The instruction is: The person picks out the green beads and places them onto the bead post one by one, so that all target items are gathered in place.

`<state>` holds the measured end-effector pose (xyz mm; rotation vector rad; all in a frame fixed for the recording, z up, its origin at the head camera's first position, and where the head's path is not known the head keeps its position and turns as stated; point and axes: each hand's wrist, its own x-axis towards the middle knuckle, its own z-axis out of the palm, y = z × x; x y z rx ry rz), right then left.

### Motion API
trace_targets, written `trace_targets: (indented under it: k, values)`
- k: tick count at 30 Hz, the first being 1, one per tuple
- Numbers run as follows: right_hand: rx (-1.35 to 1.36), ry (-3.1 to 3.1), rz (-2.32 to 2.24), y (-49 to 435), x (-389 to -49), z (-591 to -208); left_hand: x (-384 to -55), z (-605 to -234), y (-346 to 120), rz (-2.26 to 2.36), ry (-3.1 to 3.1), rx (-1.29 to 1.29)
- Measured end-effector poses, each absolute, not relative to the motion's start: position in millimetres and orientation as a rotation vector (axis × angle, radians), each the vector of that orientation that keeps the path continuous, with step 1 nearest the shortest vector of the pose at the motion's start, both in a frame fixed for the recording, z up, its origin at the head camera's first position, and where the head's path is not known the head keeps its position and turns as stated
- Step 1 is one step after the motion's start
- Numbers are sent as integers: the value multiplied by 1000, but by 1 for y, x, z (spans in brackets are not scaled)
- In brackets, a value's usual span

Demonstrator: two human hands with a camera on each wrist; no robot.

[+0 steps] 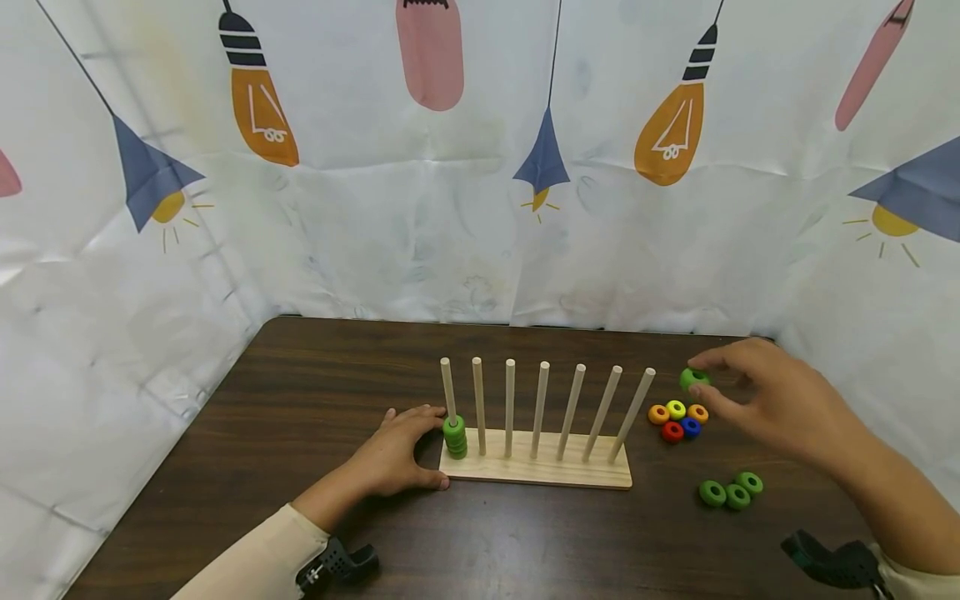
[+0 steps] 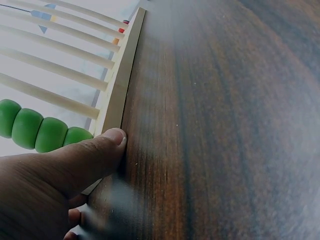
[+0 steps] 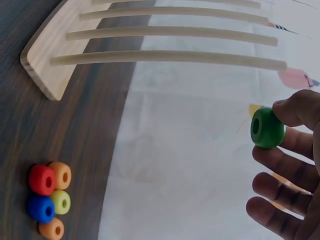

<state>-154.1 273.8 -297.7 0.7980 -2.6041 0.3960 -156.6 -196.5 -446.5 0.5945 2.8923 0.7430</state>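
Note:
A wooden peg board point(image 1: 536, 471) with several upright pegs stands on the table. My left hand point(image 1: 393, 454) grips its left end, thumb point(image 2: 107, 145) against the front edge of the base and fingers around the back. Several green beads point(image 1: 454, 437) are stacked on the leftmost peg; the other pegs are bare. In the air to the right of the board, my right hand point(image 1: 780, 404) pinches a single green bead point(image 3: 267, 127) between thumb and fingers, its hole facing outward. The remaining fingers point(image 3: 275, 217) are spread below it in the right wrist view.
Beneath the right hand lies a cluster of loose beads: red point(image 1: 672, 432), blue point(image 1: 690, 427), yellow point(image 1: 676, 409) and orange point(image 1: 658, 414). Three green beads point(image 1: 737, 497) lie nearer the front right. A white printed cloth point(image 1: 450, 250) hangs behind the dark wooden table point(image 1: 300, 375).

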Motion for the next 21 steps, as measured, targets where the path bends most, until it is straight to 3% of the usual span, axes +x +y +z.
trace_targets:
  k: [21]
  values:
    - [907,-2500,496,254,-155,-278,-156,-445,-196,743,2888,581]
